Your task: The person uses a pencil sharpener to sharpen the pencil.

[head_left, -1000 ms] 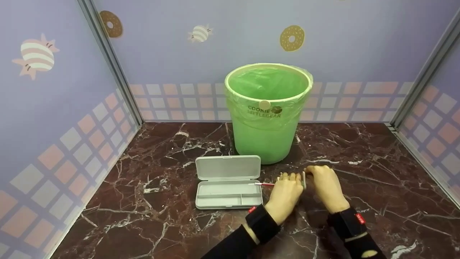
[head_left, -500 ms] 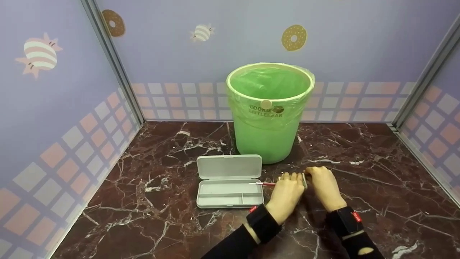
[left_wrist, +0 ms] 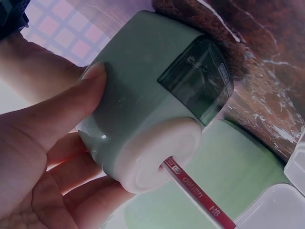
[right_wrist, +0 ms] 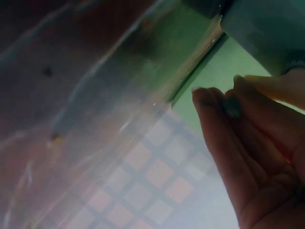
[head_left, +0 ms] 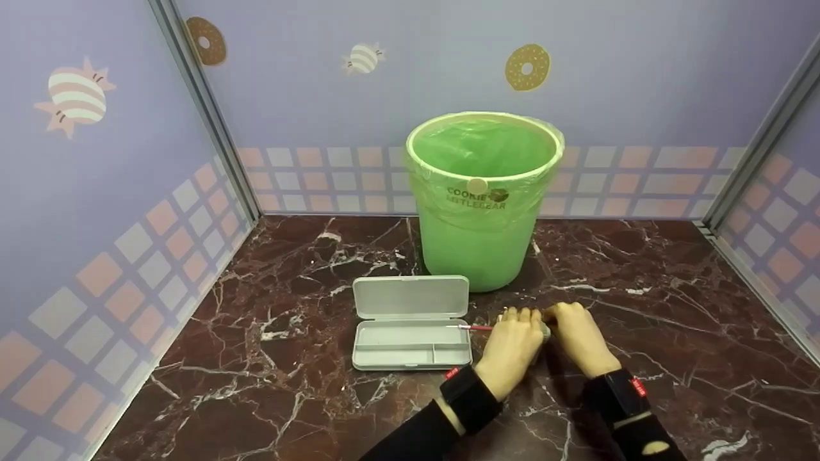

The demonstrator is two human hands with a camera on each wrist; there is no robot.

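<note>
My left hand [head_left: 512,349] grips a grey-green pencil sharpener [left_wrist: 138,71], thumb on one side and fingers curled under the other. A red pencil [left_wrist: 195,191] marked HB is inserted in its round pale front, beside a dark see-through window [left_wrist: 198,78]. In the head view the sharpener is mostly hidden behind the left hand, and the pencil points left over the pencil case. My right hand [head_left: 580,339] is at the sharpener's right end, its fingertips pinching a small dark-green knob [right_wrist: 232,107], apparently the crank's; the rest of the crank is hidden.
An open grey pencil case [head_left: 394,355] with divided compartments lies left of the hands, lid raised. Behind it stands a green trash bin [head_left: 477,256] lined with a clear bag. Patterned panels [head_left: 307,179] enclose the dark red marble tabletop [head_left: 256,397].
My right hand has dipped slightly toward me at the sharpener's end, and more of the sharpener's end shows now. The left hand stays on the sharpener; the whole head view has shifted a little.
</note>
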